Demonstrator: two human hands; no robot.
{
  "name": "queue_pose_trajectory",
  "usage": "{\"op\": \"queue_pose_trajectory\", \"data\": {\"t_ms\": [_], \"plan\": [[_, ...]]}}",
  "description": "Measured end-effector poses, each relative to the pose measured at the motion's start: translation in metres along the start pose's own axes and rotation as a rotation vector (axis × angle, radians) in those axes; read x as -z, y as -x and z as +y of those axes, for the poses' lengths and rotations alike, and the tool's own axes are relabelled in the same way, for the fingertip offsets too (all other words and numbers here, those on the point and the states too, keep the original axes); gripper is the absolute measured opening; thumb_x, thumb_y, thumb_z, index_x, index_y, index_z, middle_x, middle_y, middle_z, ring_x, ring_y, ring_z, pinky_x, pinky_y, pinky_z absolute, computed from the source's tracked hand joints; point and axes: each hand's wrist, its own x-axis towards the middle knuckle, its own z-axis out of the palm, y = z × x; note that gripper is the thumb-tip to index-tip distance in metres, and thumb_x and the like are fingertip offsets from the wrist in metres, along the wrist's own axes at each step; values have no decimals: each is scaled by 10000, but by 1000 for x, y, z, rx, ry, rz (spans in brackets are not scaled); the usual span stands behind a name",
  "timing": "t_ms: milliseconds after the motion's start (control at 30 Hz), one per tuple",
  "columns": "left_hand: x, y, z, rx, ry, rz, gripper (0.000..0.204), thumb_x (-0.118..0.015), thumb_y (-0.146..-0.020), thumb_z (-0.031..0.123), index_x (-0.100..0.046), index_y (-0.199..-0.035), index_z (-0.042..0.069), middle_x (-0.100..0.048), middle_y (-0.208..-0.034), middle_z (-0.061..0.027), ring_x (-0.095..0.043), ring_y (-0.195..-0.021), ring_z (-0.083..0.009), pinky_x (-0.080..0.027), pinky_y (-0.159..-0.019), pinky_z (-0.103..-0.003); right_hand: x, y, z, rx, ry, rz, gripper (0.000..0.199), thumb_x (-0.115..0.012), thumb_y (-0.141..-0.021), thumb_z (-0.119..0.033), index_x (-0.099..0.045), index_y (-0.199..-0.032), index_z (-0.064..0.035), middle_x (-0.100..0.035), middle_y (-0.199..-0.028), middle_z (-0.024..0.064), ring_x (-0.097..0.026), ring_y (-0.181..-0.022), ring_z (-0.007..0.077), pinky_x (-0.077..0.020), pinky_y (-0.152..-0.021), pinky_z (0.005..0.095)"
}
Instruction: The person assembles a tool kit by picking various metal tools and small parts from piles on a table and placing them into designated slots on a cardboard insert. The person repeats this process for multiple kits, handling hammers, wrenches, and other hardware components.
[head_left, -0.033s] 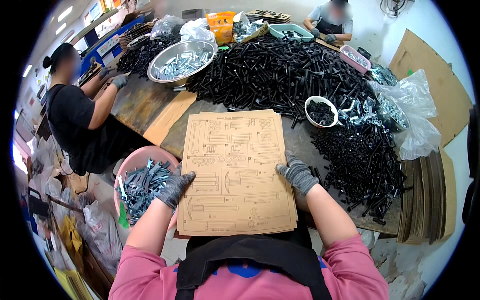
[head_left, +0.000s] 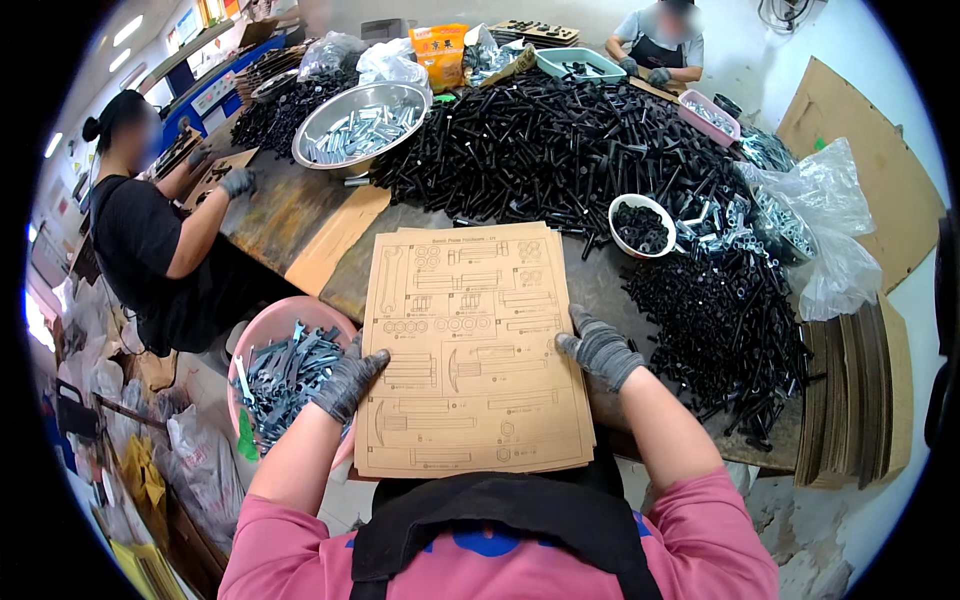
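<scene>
At the near edge of the table (head_left: pixel 265 203), a stack of printed brown sheets (head_left: pixel 475 350) is clamped by left hand (head_left: pixel 348 382) and right hand (head_left: pixel 605 350) at opposite sides; sheets could be slid askew by uneven squeezing.

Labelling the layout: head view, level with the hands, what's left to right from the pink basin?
Pink basin → left hand → printed sheets → right hand → small black parts → cardboard stack.
</scene>
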Motion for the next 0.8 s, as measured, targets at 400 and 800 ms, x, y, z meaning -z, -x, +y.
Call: {"op": "queue_pose_trajectory", "data": {"t_ms": [400, 800], "plan": [[-116, -102, 35, -688, -1550, -152, 635, -523, -753, 462, -417, -1237, 66, -381, -1279, -185, -325, -1205, -341, -220, -1005, -444, 72, -134, -23, 177, 862, 244, 351, -531, -779, -250, -512, -1098, -104, -515, -1102, 91, -474, -1083, 255, -367, -917, 365], [-123, -107, 23, -770, -1516, -148, 553, -529, -751, 392, -479, -1176, 43, -439, -1210, -206, -374, -1152, -353, -232, -984, -462, 65, -202, -10, 289, 1088, 242, 410, -580, -709, -230, -518, -1108, -153, -478, -1176, 103, -425, -1134, 264, -320, -929, 386]]}}
